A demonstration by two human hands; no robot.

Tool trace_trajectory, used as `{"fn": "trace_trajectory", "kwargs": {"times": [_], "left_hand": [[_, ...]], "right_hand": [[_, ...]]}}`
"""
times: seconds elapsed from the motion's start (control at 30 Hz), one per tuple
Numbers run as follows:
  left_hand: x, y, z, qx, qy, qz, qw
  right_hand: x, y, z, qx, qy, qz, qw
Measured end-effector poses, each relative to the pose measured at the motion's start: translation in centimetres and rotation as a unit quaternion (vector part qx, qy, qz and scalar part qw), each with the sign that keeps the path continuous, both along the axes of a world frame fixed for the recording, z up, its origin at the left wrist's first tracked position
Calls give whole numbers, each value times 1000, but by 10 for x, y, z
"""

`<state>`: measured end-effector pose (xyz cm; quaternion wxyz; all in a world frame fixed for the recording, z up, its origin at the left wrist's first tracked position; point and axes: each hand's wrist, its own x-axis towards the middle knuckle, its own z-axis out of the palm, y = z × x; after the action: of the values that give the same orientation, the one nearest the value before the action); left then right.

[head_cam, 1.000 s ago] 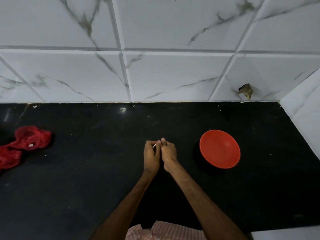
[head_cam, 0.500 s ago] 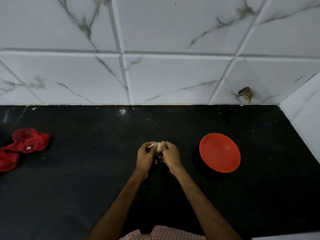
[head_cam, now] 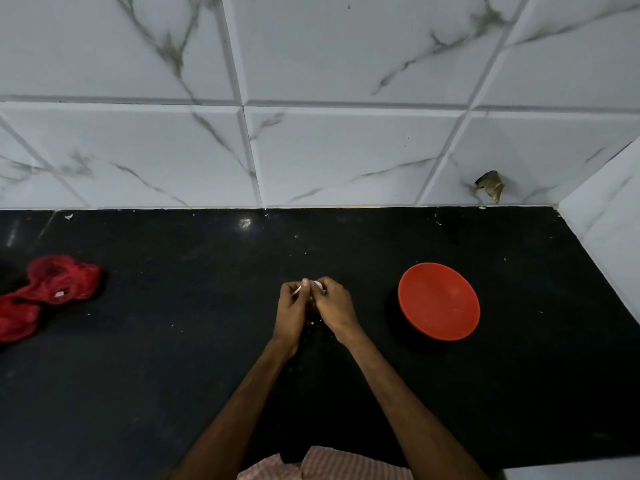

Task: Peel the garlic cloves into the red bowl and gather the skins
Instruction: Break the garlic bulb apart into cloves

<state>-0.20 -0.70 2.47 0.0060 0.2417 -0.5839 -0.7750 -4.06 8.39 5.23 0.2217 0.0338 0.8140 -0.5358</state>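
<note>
at the near edge, a strip of striped cloth [head_cam: 325, 464]. farther in, over the middle of the black counter [head_cam: 173, 358], left hand [head_cam: 292, 311] and right hand [head_cam: 334, 308] touching, fingers curled, both pinching a pale garlic clove [head_cam: 317, 285]. near on the right, red bowl [head_cam: 438, 301], upright. at far left, red mesh bag [head_cam: 52, 289]. beyond, marbled wall tiles [head_cam: 329, 150].

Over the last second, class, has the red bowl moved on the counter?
No. The red bowl keeps the same spot, below and left of the chipped hole in the wall tile.
</note>
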Motion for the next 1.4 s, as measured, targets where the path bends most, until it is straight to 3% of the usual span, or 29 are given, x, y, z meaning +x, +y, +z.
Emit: {"fn": "trace_trajectory", "kwargs": {"times": [0.23, 0.43, 0.8, 1.03, 1.2, 1.4], "left_hand": [[-3, 9, -5, -104, 28, -11, 994], [-1, 0, -16, -99, -16, -17, 995], [14, -25, -40, -84, -104, 25, 991], [15, -28, -42, -87, -103, 30, 990], [14, -26, -41, -93, -93, 21, 991], [15, -24, -38, -106, -73, 19, 991]], "right_hand": [[-1, -1, -3, -14, -15, -45, 999], [-5, 8, -19, -49, -101, -29, 993], [-8, 27, -48, 180, 52, 70, 980], [-7, 24, -44, 301, 152, 169, 926], [-4, 28, -44, 326, 202, 194, 903], [0, 35, -52, 298, 203, 175, 916]]}}
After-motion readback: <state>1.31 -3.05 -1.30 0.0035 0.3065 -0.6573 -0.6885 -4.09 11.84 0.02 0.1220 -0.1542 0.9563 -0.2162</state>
